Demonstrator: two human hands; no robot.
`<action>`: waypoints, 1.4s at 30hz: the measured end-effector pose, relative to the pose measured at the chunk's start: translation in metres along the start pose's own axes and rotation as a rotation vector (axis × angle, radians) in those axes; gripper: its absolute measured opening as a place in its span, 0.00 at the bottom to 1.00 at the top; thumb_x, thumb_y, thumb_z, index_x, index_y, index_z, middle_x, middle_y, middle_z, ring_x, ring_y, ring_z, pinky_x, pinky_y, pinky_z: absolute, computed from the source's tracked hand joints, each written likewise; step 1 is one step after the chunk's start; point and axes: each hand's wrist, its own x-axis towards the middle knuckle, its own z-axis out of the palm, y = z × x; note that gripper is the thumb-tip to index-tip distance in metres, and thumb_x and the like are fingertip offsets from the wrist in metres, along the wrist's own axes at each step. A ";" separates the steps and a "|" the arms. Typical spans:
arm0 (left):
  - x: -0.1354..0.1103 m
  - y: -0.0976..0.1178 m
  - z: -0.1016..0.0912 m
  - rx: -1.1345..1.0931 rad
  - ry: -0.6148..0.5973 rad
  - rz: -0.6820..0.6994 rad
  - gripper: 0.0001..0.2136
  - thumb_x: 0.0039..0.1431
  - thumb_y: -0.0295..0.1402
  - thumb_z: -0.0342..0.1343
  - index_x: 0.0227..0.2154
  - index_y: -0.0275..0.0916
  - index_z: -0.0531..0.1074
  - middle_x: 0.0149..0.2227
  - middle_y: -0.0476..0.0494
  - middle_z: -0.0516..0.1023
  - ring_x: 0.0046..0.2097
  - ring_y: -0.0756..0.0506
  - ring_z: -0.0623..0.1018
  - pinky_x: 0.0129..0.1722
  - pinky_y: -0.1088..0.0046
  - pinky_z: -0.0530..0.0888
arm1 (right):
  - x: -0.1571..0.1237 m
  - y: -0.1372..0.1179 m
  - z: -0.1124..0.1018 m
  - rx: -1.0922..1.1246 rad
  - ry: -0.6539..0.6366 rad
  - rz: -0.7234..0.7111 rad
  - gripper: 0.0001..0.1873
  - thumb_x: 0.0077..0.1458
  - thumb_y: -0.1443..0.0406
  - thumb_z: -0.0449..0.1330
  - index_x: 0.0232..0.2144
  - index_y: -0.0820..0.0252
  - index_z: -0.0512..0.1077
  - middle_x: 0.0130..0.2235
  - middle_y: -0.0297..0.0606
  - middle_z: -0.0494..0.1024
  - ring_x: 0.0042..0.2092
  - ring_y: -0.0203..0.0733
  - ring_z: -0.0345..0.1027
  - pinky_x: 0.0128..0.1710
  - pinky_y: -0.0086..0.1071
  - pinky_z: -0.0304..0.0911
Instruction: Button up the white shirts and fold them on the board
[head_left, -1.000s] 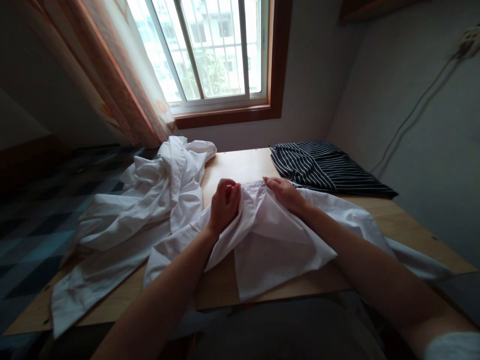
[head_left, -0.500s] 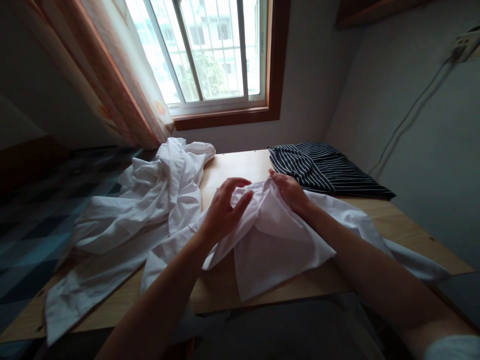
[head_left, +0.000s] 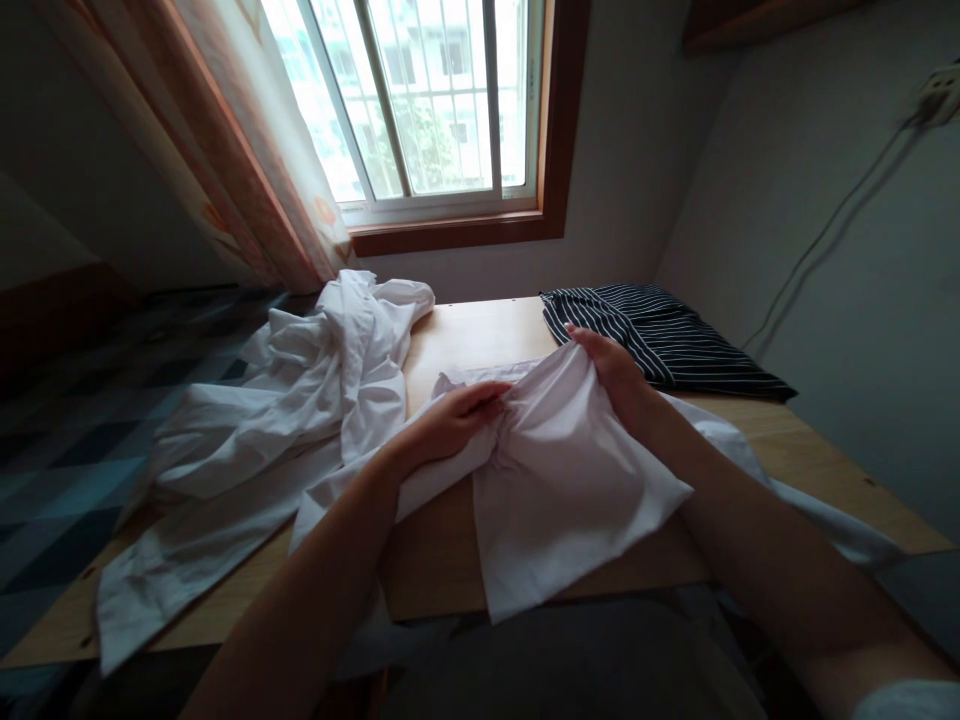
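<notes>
A white shirt (head_left: 570, 480) lies spread on the wooden table (head_left: 480, 335) in front of me. My left hand (head_left: 450, 420) pinches a fold of its cloth near the middle, fingers closed on the fabric. My right hand (head_left: 619, 375) grips the shirt's upper edge and lifts it a little off the table, close to the striped garment. Part of the shirt hangs over the table's near edge.
A crumpled heap of white cloth (head_left: 285, 420) covers the table's left side. A folded dark striped garment (head_left: 660, 340) lies at the back right. Behind the table are a barred window (head_left: 427, 100) and a curtain (head_left: 255, 150). A cable (head_left: 825, 230) runs down the right wall.
My left hand opened, then closed lower on a fold of the shirt. My right hand rose and moved right, pulling the shirt's upper edge up.
</notes>
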 end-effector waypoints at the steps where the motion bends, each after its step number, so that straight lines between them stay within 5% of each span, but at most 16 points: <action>1: 0.000 -0.001 0.000 -0.063 -0.024 -0.018 0.15 0.60 0.40 0.56 0.47 0.41 0.77 0.47 0.42 0.81 0.48 0.42 0.78 0.51 0.66 0.74 | 0.000 0.000 0.000 0.052 0.027 0.041 0.20 0.51 0.47 0.61 0.31 0.58 0.69 0.21 0.32 0.67 0.23 0.38 0.59 0.25 0.35 0.62; 3: 0.000 -0.003 0.002 -0.186 -0.077 -0.058 0.16 0.57 0.39 0.58 0.47 0.41 0.77 0.48 0.42 0.80 0.49 0.42 0.78 0.49 0.66 0.74 | 0.004 0.000 -0.003 0.083 0.092 0.096 0.19 0.47 0.49 0.64 0.27 0.57 0.68 0.20 0.30 0.66 0.22 0.36 0.56 0.23 0.34 0.59; 6: 0.000 -0.005 0.006 -0.289 -0.092 -0.095 0.17 0.54 0.37 0.61 0.46 0.40 0.77 0.47 0.40 0.80 0.46 0.43 0.78 0.45 0.68 0.75 | 0.017 -0.001 -0.011 -0.152 0.182 -0.031 0.21 0.48 0.47 0.63 0.21 0.56 0.65 0.19 0.29 0.63 0.23 0.35 0.55 0.24 0.32 0.55; 9: 0.001 -0.006 0.013 -0.228 -0.034 -0.089 0.14 0.56 0.39 0.59 0.42 0.38 0.77 0.41 0.42 0.80 0.42 0.44 0.78 0.42 0.70 0.74 | 0.022 -0.010 -0.017 -0.569 0.072 -0.267 0.26 0.55 0.44 0.56 0.21 0.58 0.68 0.22 0.35 0.68 0.29 0.41 0.63 0.32 0.35 0.59; 11: 0.002 -0.006 0.017 -0.180 0.019 -0.072 0.14 0.57 0.41 0.58 0.40 0.37 0.76 0.38 0.44 0.80 0.40 0.45 0.77 0.40 0.71 0.73 | 0.012 -0.020 -0.014 -0.807 0.005 -0.424 0.25 0.57 0.43 0.55 0.31 0.59 0.74 0.34 0.43 0.75 0.40 0.49 0.68 0.41 0.40 0.61; 14: 0.003 -0.005 0.023 -0.153 0.142 -0.058 0.15 0.58 0.43 0.57 0.40 0.37 0.76 0.37 0.45 0.80 0.39 0.46 0.76 0.39 0.73 0.72 | -0.020 -0.034 -0.002 -1.006 -0.010 -0.694 0.21 0.59 0.50 0.58 0.47 0.57 0.73 0.52 0.47 0.72 0.55 0.54 0.63 0.53 0.46 0.56; 17: 0.004 -0.003 0.028 -0.143 0.239 -0.081 0.14 0.58 0.44 0.57 0.35 0.36 0.76 0.32 0.47 0.78 0.34 0.48 0.74 0.36 0.74 0.71 | -0.053 -0.035 0.012 -1.107 -0.212 -0.838 0.13 0.62 0.55 0.56 0.42 0.54 0.74 0.46 0.42 0.76 0.49 0.49 0.66 0.52 0.43 0.56; 20: 0.006 -0.006 0.031 -0.154 0.306 -0.103 0.14 0.57 0.44 0.57 0.29 0.36 0.74 0.27 0.49 0.75 0.30 0.50 0.71 0.31 0.76 0.69 | -0.067 -0.022 0.018 -1.250 -0.353 -0.819 0.15 0.57 0.52 0.61 0.37 0.56 0.74 0.38 0.42 0.77 0.42 0.49 0.67 0.45 0.41 0.57; 24: 0.007 -0.013 0.028 -0.185 0.297 -0.121 0.15 0.56 0.45 0.58 0.30 0.36 0.74 0.27 0.49 0.75 0.30 0.50 0.71 0.29 0.76 0.68 | -0.056 0.001 0.008 -1.275 -0.421 -0.812 0.08 0.59 0.61 0.61 0.30 0.58 0.74 0.34 0.40 0.77 0.39 0.46 0.67 0.42 0.39 0.55; 32: 0.005 -0.015 0.025 -0.129 0.205 -0.091 0.16 0.56 0.46 0.59 0.32 0.36 0.76 0.29 0.49 0.74 0.30 0.50 0.70 0.28 0.77 0.65 | -0.030 0.008 -0.034 -0.997 -0.255 -0.770 0.12 0.60 0.58 0.59 0.27 0.56 0.76 0.31 0.38 0.79 0.37 0.44 0.70 0.45 0.39 0.58; 36: 0.003 -0.009 0.027 -0.218 0.194 -0.100 0.16 0.53 0.46 0.62 0.32 0.35 0.76 0.30 0.48 0.75 0.31 0.50 0.71 0.28 0.77 0.66 | -0.032 0.005 -0.037 -0.980 -0.102 -0.646 0.12 0.60 0.59 0.58 0.30 0.57 0.77 0.34 0.41 0.80 0.36 0.46 0.72 0.41 0.38 0.62; 42: 0.000 -0.008 0.021 -0.289 0.144 -0.127 0.18 0.56 0.48 0.59 0.39 0.37 0.79 0.39 0.43 0.81 0.40 0.44 0.77 0.38 0.72 0.73 | -0.033 0.010 -0.033 -0.813 -0.110 -0.574 0.10 0.60 0.62 0.55 0.34 0.56 0.77 0.38 0.42 0.81 0.39 0.47 0.74 0.42 0.39 0.65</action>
